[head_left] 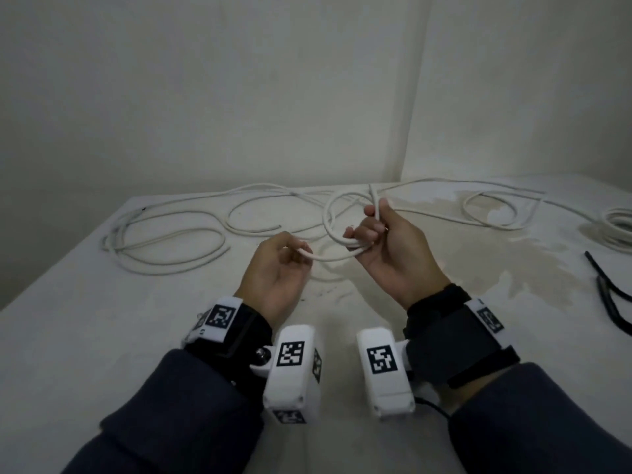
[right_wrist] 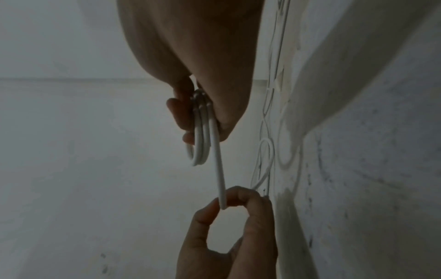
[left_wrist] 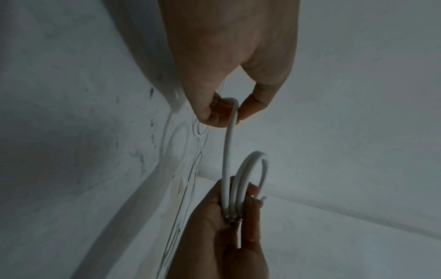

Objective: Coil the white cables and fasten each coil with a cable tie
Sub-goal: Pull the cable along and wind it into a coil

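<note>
My right hand (head_left: 371,230) grips a small coil of white cable (head_left: 330,217), a few loops gathered between thumb and fingers, with the cable's end sticking up above the thumb. The same coil (right_wrist: 200,143) hangs from that hand in the right wrist view. From the coil a short run of cable (left_wrist: 227,143) leads left to my left hand (head_left: 294,251), which pinches it between thumb and fingertips (left_wrist: 214,111). The loose part of the cable (head_left: 171,241) lies in wide loops on the table behind and left of my hands.
A finished white coil (head_left: 619,227) lies at the far right edge of the white table (head_left: 102,319). Black cable ties (head_left: 608,295) lie at the right. Walls meet in a corner close behind the table.
</note>
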Motion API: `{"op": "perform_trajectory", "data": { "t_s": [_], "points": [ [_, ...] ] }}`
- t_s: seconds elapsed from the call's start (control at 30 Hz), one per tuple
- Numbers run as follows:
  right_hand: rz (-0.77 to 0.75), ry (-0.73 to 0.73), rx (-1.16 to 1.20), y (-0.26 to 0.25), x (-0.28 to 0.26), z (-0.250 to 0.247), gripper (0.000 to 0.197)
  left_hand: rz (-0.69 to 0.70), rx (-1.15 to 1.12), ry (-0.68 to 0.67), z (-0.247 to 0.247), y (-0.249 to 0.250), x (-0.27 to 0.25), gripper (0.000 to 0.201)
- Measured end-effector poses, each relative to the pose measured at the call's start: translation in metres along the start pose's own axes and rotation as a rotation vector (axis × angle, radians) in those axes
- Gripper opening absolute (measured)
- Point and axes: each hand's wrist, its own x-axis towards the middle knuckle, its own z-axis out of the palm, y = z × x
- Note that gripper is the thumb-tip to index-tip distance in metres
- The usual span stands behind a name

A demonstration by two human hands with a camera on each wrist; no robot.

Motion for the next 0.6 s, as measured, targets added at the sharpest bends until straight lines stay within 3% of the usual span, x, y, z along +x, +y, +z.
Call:
{"op": "perform_trajectory", "data": {
  "t_s": [0.1, 0.2, 0.27, 0.37, 0.5, 0.6],
  "points": [
    [0.002, 0.061, -0.001, 0.0, 0.002, -0.003, 0.036, 0.001, -0.058, -0.006, 0.005, 0.004, -0.003, 0.01],
    [-0.034, 0.129, -0.025, 0.001, 0.003, -0.004, 0.031, 0.092, 0.028, 0.041, 0.006, 0.001, 0.004, 0.012],
    [-0.089, 0.19, -0.04, 0.0, 0.005, -0.007, 0.023, 0.188, 0.12, 0.024, 0.007, 0.0, 0.006, 0.008],
    [-0.128, 0.243, -0.102, -0.003, 0.009, -0.016, 0.016, 0.327, 0.356, -0.051, 0.006, 0.0, 0.002, 0.023],
    [0.018, 0.146, -0.217, -0.005, 0.007, -0.019, 0.018, 0.472, 0.59, -0.111, 0.007, 0.0, -0.001, 0.029],
    [0.1, 0.001, -0.37, -0.003, 0.0, -0.012, 0.021, 0.488, 0.623, -0.123, 0.006, 0.002, -0.002, 0.031]
  ]
}}
